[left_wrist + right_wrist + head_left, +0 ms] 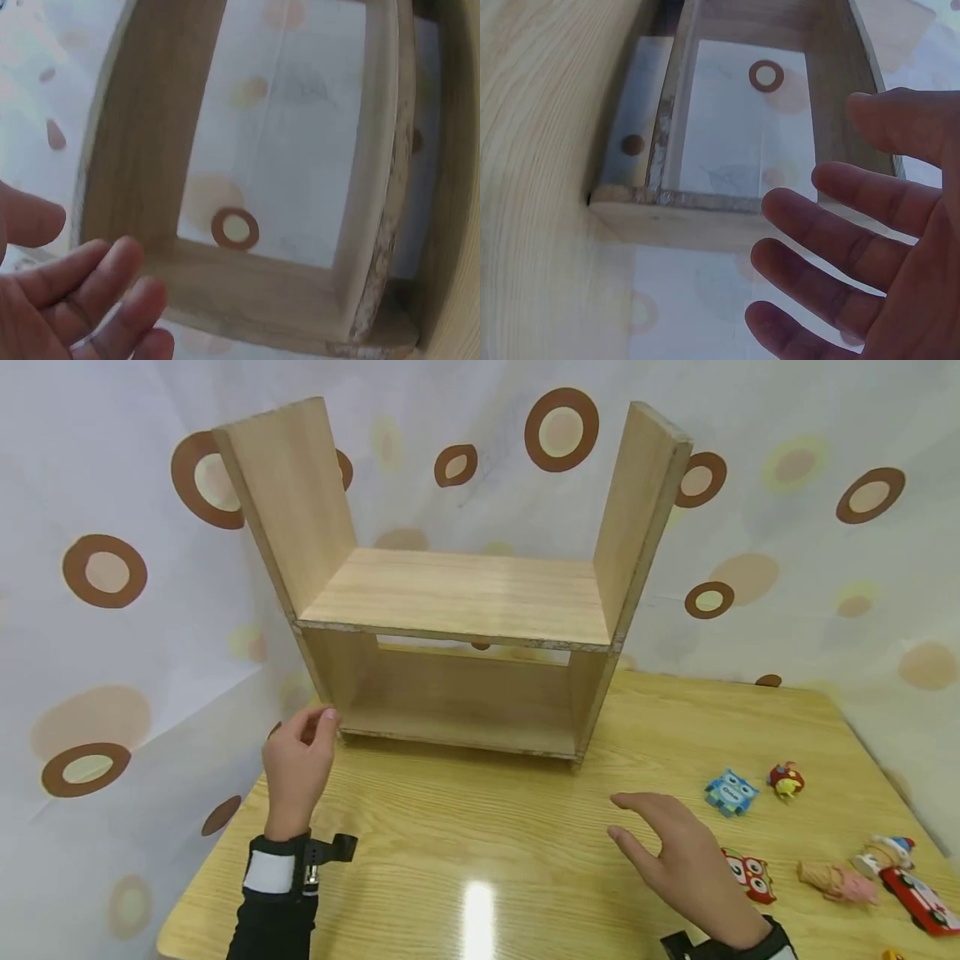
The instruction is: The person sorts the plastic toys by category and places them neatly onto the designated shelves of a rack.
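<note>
A wooden shelf unit (457, 597) with two tiers stands at the back of the table. Beside its lower left corner is my left hand (300, 764), fingers loosely bent and nothing in them; the left wrist view shows the left hand (82, 307) in front of the shelf frame (142, 150). My right hand (678, 860) hovers over the table to the right of the shelf, thumb and fingers spread apart and holding nothing. In the right wrist view the fingers (832, 225) are extended, with the shelf frame (705, 202) beyond them.
On the table (420, 852) at right lie a blue owl toy (731, 792), a small red and yellow toy (786, 780), a red owl toy (750, 875), an ice-cream cone toy (838, 883), a figurine (885, 855) and a red toy car (921, 902). Patterned cloth (810, 543) hangs behind.
</note>
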`<act>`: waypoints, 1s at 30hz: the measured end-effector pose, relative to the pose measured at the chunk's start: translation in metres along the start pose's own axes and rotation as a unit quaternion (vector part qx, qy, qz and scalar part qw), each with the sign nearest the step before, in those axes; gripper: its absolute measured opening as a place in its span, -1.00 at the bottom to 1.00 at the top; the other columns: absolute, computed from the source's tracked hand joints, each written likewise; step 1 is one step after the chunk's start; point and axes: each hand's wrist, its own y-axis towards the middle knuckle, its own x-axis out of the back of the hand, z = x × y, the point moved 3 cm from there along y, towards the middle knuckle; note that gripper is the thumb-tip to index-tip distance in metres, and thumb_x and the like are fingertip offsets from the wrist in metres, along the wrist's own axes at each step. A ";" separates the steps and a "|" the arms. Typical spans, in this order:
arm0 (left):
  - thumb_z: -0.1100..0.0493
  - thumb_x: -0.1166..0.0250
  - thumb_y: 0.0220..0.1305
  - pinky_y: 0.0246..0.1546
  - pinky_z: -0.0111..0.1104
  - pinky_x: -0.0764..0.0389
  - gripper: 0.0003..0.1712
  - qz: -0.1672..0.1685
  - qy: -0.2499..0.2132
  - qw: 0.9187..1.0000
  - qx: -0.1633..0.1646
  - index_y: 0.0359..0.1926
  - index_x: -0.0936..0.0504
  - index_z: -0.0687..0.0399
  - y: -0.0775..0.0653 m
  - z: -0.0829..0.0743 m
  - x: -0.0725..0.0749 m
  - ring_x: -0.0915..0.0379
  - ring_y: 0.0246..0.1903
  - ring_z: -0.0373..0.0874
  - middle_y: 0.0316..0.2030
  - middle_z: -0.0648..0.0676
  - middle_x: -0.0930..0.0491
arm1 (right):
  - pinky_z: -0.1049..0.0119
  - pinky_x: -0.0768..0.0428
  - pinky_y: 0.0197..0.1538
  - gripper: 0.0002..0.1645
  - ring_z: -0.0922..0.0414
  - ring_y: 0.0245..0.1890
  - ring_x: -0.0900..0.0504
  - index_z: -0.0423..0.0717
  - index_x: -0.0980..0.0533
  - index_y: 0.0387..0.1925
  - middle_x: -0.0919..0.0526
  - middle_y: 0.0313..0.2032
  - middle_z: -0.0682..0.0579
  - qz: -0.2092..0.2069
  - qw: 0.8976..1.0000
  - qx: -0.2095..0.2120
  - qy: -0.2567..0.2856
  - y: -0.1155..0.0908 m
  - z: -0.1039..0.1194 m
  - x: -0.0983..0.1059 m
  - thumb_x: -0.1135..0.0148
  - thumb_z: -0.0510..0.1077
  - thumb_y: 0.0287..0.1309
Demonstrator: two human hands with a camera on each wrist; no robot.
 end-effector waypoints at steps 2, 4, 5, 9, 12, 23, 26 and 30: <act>0.08 -0.16 0.42 -0.22 -0.38 -0.43 -0.65 -0.015 -0.005 0.999 0.028 0.00 -0.68 0.24 0.012 0.008 0.003 -0.58 -0.23 0.06 -0.16 0.26 -0.71 | -0.10 -0.62 -0.04 -0.57 -0.09 0.03 -0.63 -0.07 -0.61 0.06 -0.70 -0.01 -0.07 -0.005 1.000 -0.008 0.005 -0.003 -0.005 0.001 -0.42 -0.14 0.13; 0.04 -0.15 0.42 -0.08 -0.25 -0.42 -0.59 -0.019 -0.005 0.998 0.059 0.09 -0.61 0.25 0.024 0.015 0.003 -0.54 -0.08 0.12 -0.01 0.28 -0.65 | -0.12 -0.61 -0.04 -0.58 -0.10 0.03 -0.63 -0.08 -0.60 0.06 -0.70 -0.01 -0.08 -0.006 1.000 -0.018 0.008 -0.006 -0.010 0.002 -0.40 -0.14 0.15; 0.02 -0.15 0.41 -0.02 -0.16 -0.41 -0.55 -0.015 -0.006 0.997 0.076 0.14 -0.57 0.25 0.029 0.018 0.002 -0.50 0.00 0.15 0.07 0.28 -0.60 | -0.13 -0.60 -0.04 -0.58 -0.11 0.03 -0.63 -0.09 -0.60 0.07 -0.69 -0.01 -0.09 -0.006 1.000 -0.021 0.009 -0.006 -0.013 0.003 -0.40 -0.14 0.16; -0.05 -0.14 0.40 0.16 0.09 -0.36 -0.37 0.029 0.000 0.991 0.130 0.34 -0.38 0.22 0.048 0.029 -0.008 -0.37 0.21 0.21 0.31 0.26 -0.41 | -0.17 -0.57 -0.03 -0.58 -0.14 0.03 -0.61 -0.12 -0.59 0.08 -0.69 0.00 -0.13 -0.011 0.999 -0.033 0.007 -0.008 -0.023 0.009 -0.38 -0.13 0.18; -0.08 -0.12 0.39 0.18 0.17 -0.30 -0.31 0.064 0.006 0.986 0.154 0.41 -0.29 0.17 0.060 0.037 -0.020 -0.31 0.27 0.20 0.38 0.23 -0.34 | -0.17 -0.54 -0.04 -0.58 -0.14 0.03 -0.60 -0.13 -0.59 0.08 -0.68 0.00 -0.13 -0.018 0.999 -0.039 0.007 -0.010 -0.031 0.013 -0.37 -0.13 0.20; 0.05 -0.08 0.42 0.37 0.08 -0.35 -0.38 0.093 -0.018 0.988 0.121 0.38 -0.30 0.29 0.088 0.061 -0.047 -0.33 0.35 0.25 0.34 0.35 -0.40 | -0.16 -0.50 -0.06 -0.60 -0.15 0.06 -0.55 -0.10 -0.60 0.08 -0.68 0.04 -0.15 -0.007 0.996 -0.091 0.012 -0.028 -0.056 0.019 -0.36 -0.10 0.22; 0.06 -0.06 0.44 0.37 0.09 -0.34 -0.39 0.107 -0.016 0.987 0.116 0.40 -0.28 0.26 0.087 0.064 -0.046 -0.33 0.35 0.25 0.36 0.34 -0.38 | -0.12 -0.54 -0.10 -0.60 -0.15 0.04 -0.57 -0.10 -0.61 0.06 -0.69 0.02 -0.15 -0.008 0.995 -0.098 0.000 -0.032 -0.064 0.020 -0.37 -0.10 0.20; 0.05 -0.05 0.46 0.32 0.12 -0.38 -0.37 0.147 0.002 0.984 0.099 0.40 -0.26 0.31 0.086 0.062 -0.046 -0.36 0.31 0.29 0.35 0.39 -0.37 | -0.18 -0.50 -0.06 -0.60 -0.21 0.08 -0.55 -0.15 -0.60 0.08 -0.68 0.04 -0.22 0.003 0.993 -0.122 0.008 -0.038 -0.074 0.022 -0.34 -0.11 0.23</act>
